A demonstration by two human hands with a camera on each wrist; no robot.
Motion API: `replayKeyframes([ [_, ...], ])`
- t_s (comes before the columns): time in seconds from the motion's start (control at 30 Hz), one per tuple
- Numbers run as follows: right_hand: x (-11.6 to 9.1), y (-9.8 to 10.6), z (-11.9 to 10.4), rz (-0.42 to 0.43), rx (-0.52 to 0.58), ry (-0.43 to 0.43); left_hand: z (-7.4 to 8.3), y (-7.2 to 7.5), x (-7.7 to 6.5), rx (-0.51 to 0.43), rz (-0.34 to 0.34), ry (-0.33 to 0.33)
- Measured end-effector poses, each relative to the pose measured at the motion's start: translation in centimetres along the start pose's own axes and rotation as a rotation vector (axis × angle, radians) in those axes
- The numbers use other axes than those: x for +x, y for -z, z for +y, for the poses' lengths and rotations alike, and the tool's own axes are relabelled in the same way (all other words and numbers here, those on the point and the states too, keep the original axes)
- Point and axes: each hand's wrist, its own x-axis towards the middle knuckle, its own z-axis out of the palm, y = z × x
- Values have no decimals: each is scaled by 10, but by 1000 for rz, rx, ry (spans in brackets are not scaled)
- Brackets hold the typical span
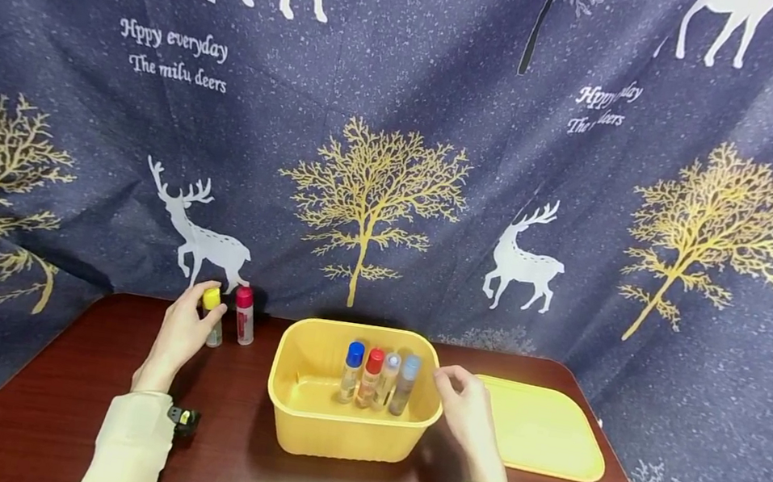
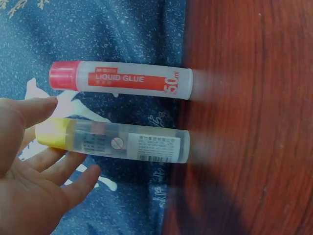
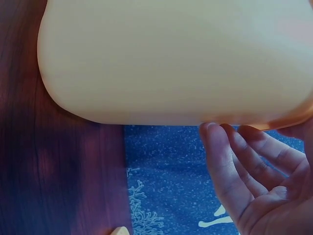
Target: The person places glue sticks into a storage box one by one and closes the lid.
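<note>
My left hand is around the yellow cap of a liquid glue bottle, thumb on one side and loosely spread fingers behind. A small gap shows between thumb and cap in the left wrist view. This bottle stands upright on the table. Right beside it is a red-capped liquid glue bottle, also upright. My right hand holds the yellow plastic bin at its back right corner, fingertips right at the rim. Inside the bin, several similar bottles stand in a row, including a blue-capped bottle and a red-capped bottle.
A flat yellow lid lies on the brown table, to the right of the bin. Behind the table hangs a dark blue cloth printed with deer and trees.
</note>
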Motion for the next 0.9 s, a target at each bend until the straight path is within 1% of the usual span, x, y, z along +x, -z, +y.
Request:
replayKeyframes([
  [0.27, 1, 1, 0, -9, -5, -1, -10, -1, -3, -14, -62, 60],
  [0.33, 0, 1, -1, -11, -6, 1, -13, -2, -4, -11, -65, 71],
  [0.6, 1, 1, -1, -6, -5, -4, -19, -6, -2, -19, -25, 64],
  [0.9, 0, 0, 0, -12, 22, -11, -17, -5, -3, -24, 8, 96],
])
